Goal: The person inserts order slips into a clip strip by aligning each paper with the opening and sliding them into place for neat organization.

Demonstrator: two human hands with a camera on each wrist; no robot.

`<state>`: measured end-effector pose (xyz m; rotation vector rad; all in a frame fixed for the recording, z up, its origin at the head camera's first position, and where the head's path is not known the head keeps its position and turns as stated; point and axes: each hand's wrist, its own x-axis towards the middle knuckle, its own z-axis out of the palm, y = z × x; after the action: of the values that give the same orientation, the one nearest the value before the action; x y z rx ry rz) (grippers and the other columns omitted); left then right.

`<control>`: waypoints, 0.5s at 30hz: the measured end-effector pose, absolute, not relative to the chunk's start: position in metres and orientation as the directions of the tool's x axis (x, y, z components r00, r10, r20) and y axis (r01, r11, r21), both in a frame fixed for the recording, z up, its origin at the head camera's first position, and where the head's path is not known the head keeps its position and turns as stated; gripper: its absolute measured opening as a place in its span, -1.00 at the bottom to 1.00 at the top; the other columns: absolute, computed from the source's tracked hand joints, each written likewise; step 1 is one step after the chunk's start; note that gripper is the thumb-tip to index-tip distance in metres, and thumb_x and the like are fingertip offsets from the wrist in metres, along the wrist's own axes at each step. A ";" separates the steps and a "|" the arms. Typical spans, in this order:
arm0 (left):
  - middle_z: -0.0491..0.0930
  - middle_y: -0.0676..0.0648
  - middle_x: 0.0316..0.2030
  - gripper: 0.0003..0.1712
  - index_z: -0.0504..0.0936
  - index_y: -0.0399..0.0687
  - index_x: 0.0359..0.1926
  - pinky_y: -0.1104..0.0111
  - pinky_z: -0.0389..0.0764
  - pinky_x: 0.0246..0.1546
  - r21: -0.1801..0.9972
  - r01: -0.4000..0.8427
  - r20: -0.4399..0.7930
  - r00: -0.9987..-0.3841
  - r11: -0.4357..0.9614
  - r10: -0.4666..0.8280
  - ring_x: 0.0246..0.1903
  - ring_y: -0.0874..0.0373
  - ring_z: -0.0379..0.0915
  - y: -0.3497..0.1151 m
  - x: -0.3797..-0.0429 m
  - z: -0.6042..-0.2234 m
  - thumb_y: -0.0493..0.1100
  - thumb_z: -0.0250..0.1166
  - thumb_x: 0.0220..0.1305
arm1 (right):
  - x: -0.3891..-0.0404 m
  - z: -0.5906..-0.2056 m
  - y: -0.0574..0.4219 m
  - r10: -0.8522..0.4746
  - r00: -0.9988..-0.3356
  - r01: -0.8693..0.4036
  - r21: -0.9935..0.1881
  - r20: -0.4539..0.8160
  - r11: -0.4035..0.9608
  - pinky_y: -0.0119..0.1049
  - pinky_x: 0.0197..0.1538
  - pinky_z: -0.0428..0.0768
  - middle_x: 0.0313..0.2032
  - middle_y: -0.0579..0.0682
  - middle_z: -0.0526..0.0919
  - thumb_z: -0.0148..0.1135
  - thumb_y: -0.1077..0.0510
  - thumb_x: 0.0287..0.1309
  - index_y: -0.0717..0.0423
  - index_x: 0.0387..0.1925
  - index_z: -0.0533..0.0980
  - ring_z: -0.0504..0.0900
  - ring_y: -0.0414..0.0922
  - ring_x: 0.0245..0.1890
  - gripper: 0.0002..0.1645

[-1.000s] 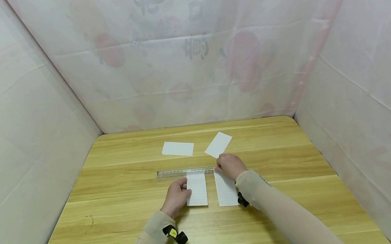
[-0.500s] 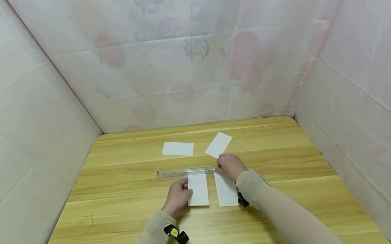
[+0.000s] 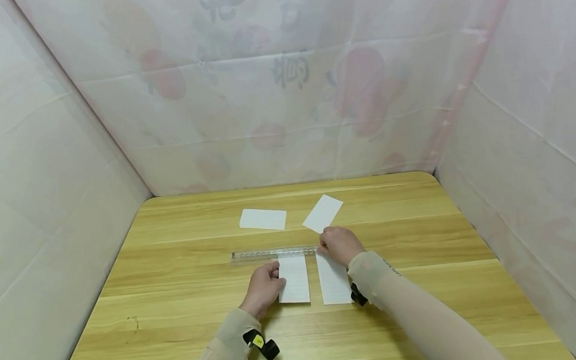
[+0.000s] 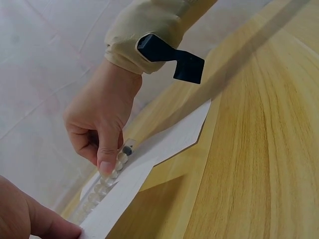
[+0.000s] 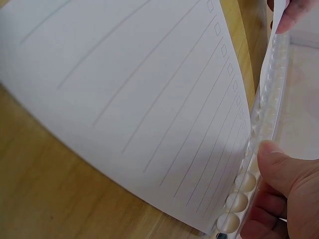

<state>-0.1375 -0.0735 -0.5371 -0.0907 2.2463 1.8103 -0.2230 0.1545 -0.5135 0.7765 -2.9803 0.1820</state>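
A clear plastic strip [image 3: 258, 255] with a row of round discs [image 5: 237, 201] along it lies crosswise on the table. My right hand [image 3: 341, 244] pinches its right end between thumb and fingers. Below that hand a lined white sheet [image 3: 332, 280] with small diamond marks lies with its top edge along the strip. My left hand [image 3: 262, 286] pinches the left edge of another lined sheet [image 3: 293, 281], whose top edge meets the strip farther left. A narrow gap of table separates the two sheets. In the left wrist view, the right thumb [image 4: 105, 167] presses on the strip.
Two more white sheets lie farther back on the wooden table [image 3: 176, 299]: a sideways sheet [image 3: 263, 219] on the left and a slanted sheet [image 3: 323, 214] on the right, close to my right hand. Pale printed curtains [image 3: 283, 108] surround the table at the back and sides.
My left hand has slid its sheet slightly to the right along the strip, narrowing the gap to the other sheet. The right hand stays in place on the strip.
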 end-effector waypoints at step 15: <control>0.47 -0.15 -0.22 -0.36 0.29 -0.55 0.27 0.36 0.36 -0.33 0.947 -0.206 -0.240 -0.964 0.246 0.113 -0.31 0.11 0.28 -0.071 -0.142 -0.541 -0.47 0.16 0.11 | -0.220 -0.512 0.156 -0.488 -0.866 -0.499 -0.124 0.110 0.857 -0.28 -0.27 0.54 -0.47 -0.14 0.58 0.43 0.04 0.05 0.03 -0.50 0.64 0.54 -0.19 -0.45 -0.82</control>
<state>-0.1416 -0.0715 -0.5405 -0.0870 2.2617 1.7812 -0.2203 0.1557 -0.5117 0.7870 -2.9559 0.2281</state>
